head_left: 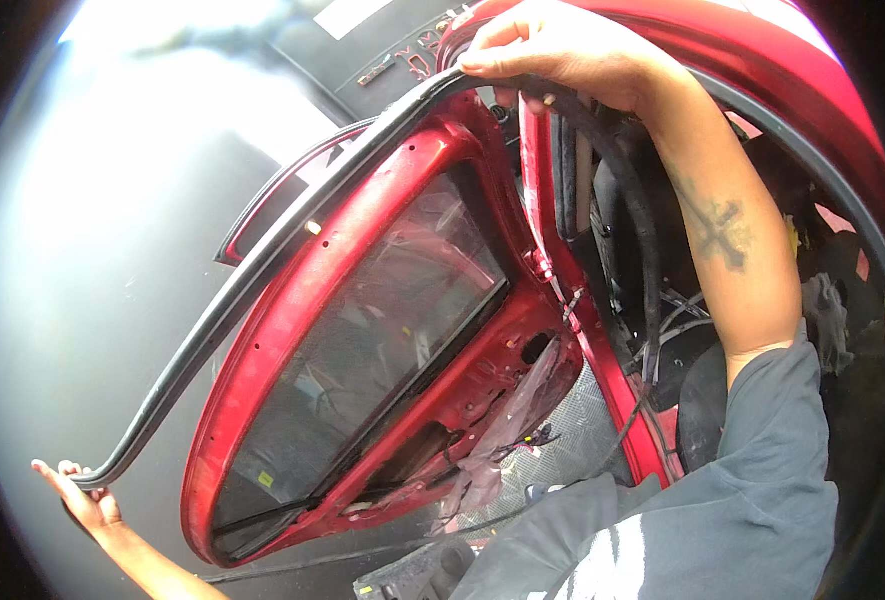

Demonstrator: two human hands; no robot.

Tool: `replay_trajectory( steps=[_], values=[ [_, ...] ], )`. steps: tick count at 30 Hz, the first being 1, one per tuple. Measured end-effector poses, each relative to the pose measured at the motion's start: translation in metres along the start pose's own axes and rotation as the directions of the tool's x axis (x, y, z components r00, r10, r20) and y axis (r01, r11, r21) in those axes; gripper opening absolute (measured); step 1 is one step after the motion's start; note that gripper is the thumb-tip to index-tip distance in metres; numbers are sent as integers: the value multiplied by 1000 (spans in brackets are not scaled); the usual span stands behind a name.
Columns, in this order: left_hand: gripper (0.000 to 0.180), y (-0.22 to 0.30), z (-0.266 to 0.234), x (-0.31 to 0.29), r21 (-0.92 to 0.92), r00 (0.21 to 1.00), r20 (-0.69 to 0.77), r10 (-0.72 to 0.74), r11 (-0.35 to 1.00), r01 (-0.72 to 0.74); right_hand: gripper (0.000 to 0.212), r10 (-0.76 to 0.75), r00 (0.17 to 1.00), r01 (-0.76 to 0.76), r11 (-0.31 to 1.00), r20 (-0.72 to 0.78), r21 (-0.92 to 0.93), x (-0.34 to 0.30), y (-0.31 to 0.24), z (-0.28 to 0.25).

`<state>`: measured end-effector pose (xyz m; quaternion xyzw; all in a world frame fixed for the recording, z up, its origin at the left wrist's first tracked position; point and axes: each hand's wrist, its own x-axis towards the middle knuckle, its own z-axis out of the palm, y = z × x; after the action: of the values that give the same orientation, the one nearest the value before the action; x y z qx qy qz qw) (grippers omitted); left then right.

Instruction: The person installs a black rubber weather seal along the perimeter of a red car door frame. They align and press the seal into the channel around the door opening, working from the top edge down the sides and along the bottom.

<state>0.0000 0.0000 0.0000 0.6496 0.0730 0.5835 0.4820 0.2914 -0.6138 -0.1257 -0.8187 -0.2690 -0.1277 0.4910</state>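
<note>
A long black rubber door seal stretches across the view between my two hands, with a small light clip on it. Its left end curves into my left hand, whose fingers are closed around it while one finger points outward. Up near the door opening's top edge, my right hand pinches the seal between thumb and fingers. Past that hand, the rest of the strip bends down into the car's interior. Behind the seal stands a swung-out red car door with its window glass in place and its inner trim off.
The red car body arches over at the upper right, its opening edged in black. Clear plastic sheeting and loose wiring hang from the door's lower part. A grey textured sheet lies beneath. Dark wall at the left.
</note>
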Motion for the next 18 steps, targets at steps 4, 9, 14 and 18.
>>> replay_trajectory(
  steps=[4, 9, 14, 18],
  values=[
    [56, 6, 10, 0, -46, 992, -122, 17, 999, -22, 33, -124, 992, 124, 992, -7, -35, -6, 3, 3],
    [55, 8, -5, 20, -48, 997, -79, 18, 999, -22, 31, -149, 986, 153, 986, 71, -63, -5, 9, -5],
    [54, 3, -8, 23, -28, 994, -85, 66, 997, -69, 32, -83, 995, 81, 996, 55, 32, -3, 10, 6],
    [56, 6, 0, 11, -24, 994, -81, 78, 997, -80, 34, -120, 992, 124, 989, 48, -82, -2, 10, 3]
  ],
)
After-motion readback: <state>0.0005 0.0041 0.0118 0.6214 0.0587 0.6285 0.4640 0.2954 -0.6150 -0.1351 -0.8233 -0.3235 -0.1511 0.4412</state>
